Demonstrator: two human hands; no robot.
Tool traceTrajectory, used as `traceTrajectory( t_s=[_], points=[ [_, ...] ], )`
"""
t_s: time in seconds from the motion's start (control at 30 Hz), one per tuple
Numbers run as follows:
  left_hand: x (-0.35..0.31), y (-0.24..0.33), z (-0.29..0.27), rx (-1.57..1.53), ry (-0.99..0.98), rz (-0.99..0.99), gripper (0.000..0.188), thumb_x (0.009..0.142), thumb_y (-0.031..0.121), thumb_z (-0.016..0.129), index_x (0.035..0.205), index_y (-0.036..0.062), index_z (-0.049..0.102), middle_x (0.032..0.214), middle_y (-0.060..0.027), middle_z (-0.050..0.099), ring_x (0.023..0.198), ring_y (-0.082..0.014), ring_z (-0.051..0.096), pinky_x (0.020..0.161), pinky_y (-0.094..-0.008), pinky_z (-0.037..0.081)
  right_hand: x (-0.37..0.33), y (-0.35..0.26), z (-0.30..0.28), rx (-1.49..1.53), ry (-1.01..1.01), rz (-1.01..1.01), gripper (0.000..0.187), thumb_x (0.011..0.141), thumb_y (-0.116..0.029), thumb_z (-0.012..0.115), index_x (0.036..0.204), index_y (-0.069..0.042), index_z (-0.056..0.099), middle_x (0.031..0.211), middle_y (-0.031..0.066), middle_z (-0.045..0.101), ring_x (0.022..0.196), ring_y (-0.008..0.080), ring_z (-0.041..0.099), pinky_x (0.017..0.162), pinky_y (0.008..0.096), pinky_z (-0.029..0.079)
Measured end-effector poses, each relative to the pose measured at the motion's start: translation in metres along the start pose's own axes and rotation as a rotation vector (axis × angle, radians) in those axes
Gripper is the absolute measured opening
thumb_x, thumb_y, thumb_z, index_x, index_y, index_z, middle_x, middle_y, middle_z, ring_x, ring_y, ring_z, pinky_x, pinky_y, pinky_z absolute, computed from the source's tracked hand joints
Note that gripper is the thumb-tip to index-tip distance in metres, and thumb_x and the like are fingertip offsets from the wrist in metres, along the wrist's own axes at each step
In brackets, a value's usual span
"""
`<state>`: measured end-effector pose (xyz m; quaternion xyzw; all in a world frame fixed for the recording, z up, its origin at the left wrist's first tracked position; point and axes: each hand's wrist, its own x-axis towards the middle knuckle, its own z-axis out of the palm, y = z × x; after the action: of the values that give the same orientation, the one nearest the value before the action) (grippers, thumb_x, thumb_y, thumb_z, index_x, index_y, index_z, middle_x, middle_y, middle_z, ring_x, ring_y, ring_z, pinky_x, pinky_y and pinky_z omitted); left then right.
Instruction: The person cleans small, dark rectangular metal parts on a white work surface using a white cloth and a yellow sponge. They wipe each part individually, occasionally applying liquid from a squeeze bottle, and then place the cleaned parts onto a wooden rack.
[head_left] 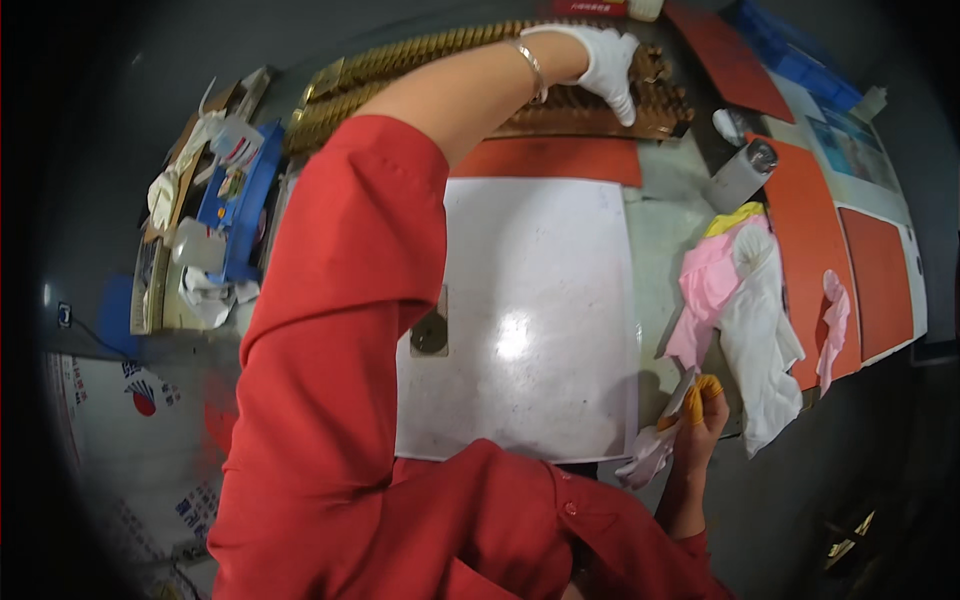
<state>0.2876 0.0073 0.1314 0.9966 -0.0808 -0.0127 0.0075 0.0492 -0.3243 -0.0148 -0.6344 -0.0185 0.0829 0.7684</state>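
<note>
My left grip [603,68], in a white glove, is stretched out over the far side of the worktop [658,255], fingers toward the right end of the brass-coloured toothed rows [560,122]; whether it is closed on a piece there or only resting, I cannot tell. Those rows lie side by side along the far edge, with an orange mat [560,160] showing on the near side of them. My right grip [703,408], yellow covers on the fingertips, is low at the near right edge — it pinches a thin pale strip [680,393], with a pale pink cloth [648,458] just beside it. Between my hands a white sheet [530,260] lies flat, a dark disc [430,334] near its left side, close to my red sleeve [345,230]. Right of the sheet, a bright pink cloth [708,275] and a white cloth [760,340] lie together, a grey bottle [738,178] beyond them. Well off to the left — a blue tray [240,240] with white bottles about it.
</note>
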Motion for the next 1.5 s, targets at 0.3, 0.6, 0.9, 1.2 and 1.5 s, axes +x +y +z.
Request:
traceTrajectory(
  t_s=[0.3, 0.6, 0.9, 1.2, 1.5],
  points=[
    [-0.297, -0.002, 0.054, -0.225, -0.022, -0.067, 0.088, 0.051, 0.042, 0.079, 0.119, 0.0003, 0.042, 0.108, -0.0174, 0.055, 0.103, -0.0286, 0.054, 0.085, -0.0370, 0.045, 0.001, 0.016, -0.012, -0.080, -0.032, -0.108, 0.012, 0.090, -0.010, 0.049, 0.096, 0.000, 0.052, 0.078, 0.0026, 0.055, 0.058, 0.0066, 0.050, 0.048, 0.0187, 0.040],
    [-0.351, 0.011, 0.105, -0.259, 0.133, -0.228, 0.079, 0.053, 0.026, 0.073, 0.121, 0.0053, 0.039, 0.108, -0.0182, 0.048, 0.099, -0.0342, 0.048, 0.084, -0.0412, 0.041, 0.007, 0.017, -0.011, -0.108, -0.071, -0.149, 0.013, 0.090, -0.013, 0.051, 0.096, -0.002, 0.052, 0.076, 0.0019, 0.055, 0.055, 0.0066, 0.050, 0.047, 0.0199, 0.041],
    [-0.345, 0.024, 0.087, -0.323, 0.000, -0.271, 0.083, 0.051, 0.037, 0.075, 0.120, 0.0035, 0.043, 0.119, -0.0223, 0.042, 0.102, -0.0389, 0.049, 0.086, -0.0417, 0.043, 0.003, 0.012, -0.011, -0.069, -0.070, -0.074, 0.013, 0.089, -0.014, 0.053, 0.096, -0.002, 0.052, 0.072, 0.0004, 0.053, 0.053, 0.0063, 0.049, 0.046, 0.0196, 0.040],
    [-0.197, 0.005, -0.005, -0.131, 0.249, 0.036, 0.085, 0.057, 0.045, 0.073, 0.120, -0.0027, 0.039, 0.097, -0.0191, 0.052, 0.090, -0.0333, 0.054, 0.080, -0.0397, 0.045, 0.000, 0.001, -0.002, -0.027, -0.085, 0.004, 0.011, 0.087, -0.011, 0.054, 0.090, -0.001, 0.051, 0.065, 0.0020, 0.052, 0.049, 0.0073, 0.047, 0.044, 0.0206, 0.038],
    [-0.012, -0.004, -0.008, 0.141, -0.075, -0.039, 0.095, 0.057, 0.054, 0.071, 0.127, 0.0006, 0.038, 0.118, -0.0179, 0.049, 0.106, -0.0323, 0.051, 0.088, -0.0385, 0.043, -0.001, -0.002, -0.004, 0.082, -0.089, 0.058, 0.014, 0.086, -0.014, 0.058, 0.087, -0.002, 0.051, 0.065, 0.0005, 0.051, 0.047, 0.0067, 0.047, 0.043, 0.0213, 0.044]
  ],
)
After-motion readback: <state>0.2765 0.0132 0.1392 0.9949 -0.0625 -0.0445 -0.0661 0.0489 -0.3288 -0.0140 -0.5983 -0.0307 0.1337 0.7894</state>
